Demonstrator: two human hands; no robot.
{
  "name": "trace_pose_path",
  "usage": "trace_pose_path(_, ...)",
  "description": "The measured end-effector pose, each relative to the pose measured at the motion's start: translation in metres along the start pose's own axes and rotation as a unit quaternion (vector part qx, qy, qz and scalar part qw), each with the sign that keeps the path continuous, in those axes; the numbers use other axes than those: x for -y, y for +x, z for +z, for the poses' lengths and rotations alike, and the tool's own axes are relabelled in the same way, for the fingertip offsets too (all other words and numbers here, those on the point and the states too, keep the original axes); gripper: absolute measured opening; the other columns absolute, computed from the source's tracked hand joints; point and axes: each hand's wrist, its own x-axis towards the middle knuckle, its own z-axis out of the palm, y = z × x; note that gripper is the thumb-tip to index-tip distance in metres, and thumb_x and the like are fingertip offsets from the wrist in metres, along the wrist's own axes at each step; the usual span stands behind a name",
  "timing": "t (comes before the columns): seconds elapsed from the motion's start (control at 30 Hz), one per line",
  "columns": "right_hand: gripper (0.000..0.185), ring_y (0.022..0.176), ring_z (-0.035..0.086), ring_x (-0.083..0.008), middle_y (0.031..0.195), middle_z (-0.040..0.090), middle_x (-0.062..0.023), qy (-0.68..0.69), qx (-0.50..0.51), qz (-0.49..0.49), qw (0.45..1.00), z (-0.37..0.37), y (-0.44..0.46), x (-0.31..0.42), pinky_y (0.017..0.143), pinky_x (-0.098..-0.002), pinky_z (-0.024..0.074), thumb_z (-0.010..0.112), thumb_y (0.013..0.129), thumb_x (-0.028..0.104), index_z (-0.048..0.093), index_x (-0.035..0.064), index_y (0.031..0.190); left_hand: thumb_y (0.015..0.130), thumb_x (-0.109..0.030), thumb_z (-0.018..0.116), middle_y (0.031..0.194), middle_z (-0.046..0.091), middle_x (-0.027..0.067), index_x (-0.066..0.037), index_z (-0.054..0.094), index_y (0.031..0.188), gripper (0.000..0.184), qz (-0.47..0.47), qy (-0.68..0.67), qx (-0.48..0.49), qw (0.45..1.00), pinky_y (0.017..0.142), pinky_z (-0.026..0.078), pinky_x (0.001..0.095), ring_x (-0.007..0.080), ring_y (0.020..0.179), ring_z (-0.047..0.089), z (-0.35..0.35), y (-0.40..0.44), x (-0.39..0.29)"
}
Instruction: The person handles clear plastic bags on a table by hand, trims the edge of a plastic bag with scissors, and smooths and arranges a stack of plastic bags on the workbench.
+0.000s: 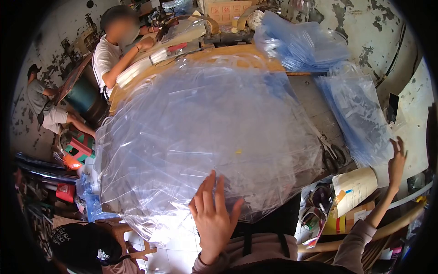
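Observation:
A broad heap of clear plastic bags (205, 118), some with looped clear handles, covers most of the table. On its near edge my left hand (213, 217) lies palm down with the fingers spread, holding nothing. My right hand (397, 162) is stretched far out to the right, fingers apart, beside the lower corner of a stack of bluish clear plastic bags (358, 114). Whether its fingertips touch that stack I cannot tell. Black-handled scissors (332, 153) rest between the heap and the stack.
Another pile of bluish plastic bags (303, 43) lies at the back right. A co-worker (114, 55) in a white shirt works at the table's far left; another person (43, 98) sits farther left. Someone in a black cap (75, 246) is at lower left. A cardboard box (358, 217) stands below right.

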Motion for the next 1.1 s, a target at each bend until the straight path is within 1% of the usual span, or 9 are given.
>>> trace_pose_path(0.07, 0.063, 0.115, 0.048, -0.0355, 0.122, 0.051, -0.0155, -0.084, -0.150, 0.079, 0.982, -0.016, -0.002, 0.027, 0.098, -0.0405, 0.0377, 0.035, 0.058, -0.019, 0.059, 0.0044, 0.111, 0.079, -0.027, 0.066, 0.131, 0.046, 0.0143, -0.003, 0.050, 0.125, 0.055, -0.023, -0.006, -0.023, 0.999, 0.089, 0.034, 0.0442, 0.0318, 0.114, 0.045, 0.004, 0.007, 0.001)
trace_pose_path(0.2, 0.057, 0.114, 0.052, -0.0304, 0.124, 0.051, -0.0167, 0.255, -0.096, -0.084, 0.958, -0.033, -0.022, 0.147, 0.092, -0.0355, 0.0437, 0.040, 0.065, -0.019, 0.056, 0.0051, 0.114, 0.080, -0.020, 0.065, 0.126, 0.050, 0.0167, -0.001, 0.043, 0.130, 0.058, -0.038, -0.045, -0.051, 0.997, 0.088, 0.036, 0.0428, 0.0324, 0.108, 0.049, 0.005, 0.020, -0.005)
trace_pose_path(0.3, 0.050, 0.116, 0.047, -0.0386, 0.128, 0.048, -0.0204, 0.366, 0.032, -0.297, 0.881, -0.030, -0.026, 0.234, 0.098, -0.0436, 0.0389, 0.071, 0.072, 0.019, 0.057, 0.0103, 0.120, 0.082, -0.013, 0.060, 0.123, 0.052, 0.0188, -0.001, 0.037, 0.133, 0.057, -0.049, -0.226, -0.058, 0.971, 0.089, 0.039, 0.0434, 0.0342, 0.110, 0.051, 0.007, 0.027, -0.015)
trace_pose_path(0.33, 0.051, 0.117, 0.047, -0.0365, 0.127, 0.048, -0.0191, 0.373, 0.038, -0.307, 0.875, -0.030, -0.023, 0.263, 0.098, -0.0441, 0.0387, 0.073, 0.071, 0.022, 0.058, 0.0111, 0.118, 0.084, -0.010, 0.058, 0.122, 0.053, 0.0197, -0.001, 0.034, 0.135, 0.057, -0.046, -0.341, -0.066, 0.936, 0.090, 0.041, 0.0436, 0.0350, 0.111, 0.052, 0.008, 0.028, -0.018)
trace_pose_path(0.6, 0.031, 0.105, 0.058, -0.0299, 0.111, 0.059, -0.0156, 0.383, -0.020, -0.324, 0.865, 0.015, -0.008, 0.315, 0.085, -0.0420, 0.0494, 0.065, 0.081, 0.021, 0.057, 0.0046, 0.107, 0.086, 0.006, 0.044, 0.117, 0.054, 0.0201, 0.002, 0.042, 0.123, 0.038, -0.072, -0.230, -0.141, 0.960, 0.086, 0.045, 0.0406, 0.0333, 0.109, 0.054, 0.010, 0.037, -0.009)
trace_pose_path(0.67, 0.016, 0.087, 0.067, -0.0269, 0.099, 0.063, -0.0173, 0.453, 0.048, -0.179, 0.872, 0.013, -0.006, 0.314, 0.076, -0.0340, 0.0548, 0.054, 0.090, 0.013, 0.057, -0.0018, 0.095, 0.085, 0.001, 0.051, 0.114, 0.054, 0.0166, 0.000, 0.050, 0.116, 0.031, -0.111, -0.196, -0.082, 0.971, 0.084, 0.045, 0.0405, 0.0306, 0.103, 0.055, 0.013, 0.040, -0.007)
trace_pose_path(0.8, 0.026, 0.076, 0.068, -0.0226, 0.086, 0.064, -0.0175, 0.570, 0.078, 0.012, 0.818, 0.030, 0.004, 0.308, 0.066, -0.0292, 0.0564, 0.044, 0.096, 0.017, 0.053, -0.0043, 0.085, 0.083, -0.007, 0.059, 0.114, 0.054, 0.0123, -0.003, 0.057, 0.109, 0.027, -0.046, -0.031, -0.041, 0.998, 0.081, 0.044, 0.0396, 0.0265, 0.095, 0.055, 0.017, 0.055, -0.016)
trace_pose_path(0.87, 0.032, 0.073, 0.068, -0.0241, 0.076, 0.065, -0.0167, 0.713, 0.088, 0.142, 0.681, 0.033, 0.006, 0.307, 0.067, -0.0282, 0.0562, 0.038, 0.098, 0.016, 0.053, -0.0086, 0.084, 0.079, -0.012, 0.064, 0.113, 0.054, 0.0084, -0.006, 0.061, 0.105, 0.027, -0.028, 0.042, -0.037, 0.998, 0.079, 0.041, 0.0385, 0.0230, 0.092, 0.052, 0.023, 0.060, -0.022)
trace_pose_path(1.1, 0.037, 0.076, 0.067, -0.0235, 0.079, 0.065, -0.0182, 0.704, 0.087, 0.132, 0.692, 0.031, 0.003, 0.307, 0.069, -0.0285, 0.0563, 0.035, 0.099, 0.016, 0.053, -0.0115, 0.082, 0.076, -0.013, 0.067, 0.105, 0.058, 0.0028, -0.008, 0.064, 0.095, 0.020, -0.041, -0.001, -0.039, 0.998, 0.079, 0.040, 0.0370, 0.0218, 0.091, 0.053, 0.028, 0.064, -0.023)
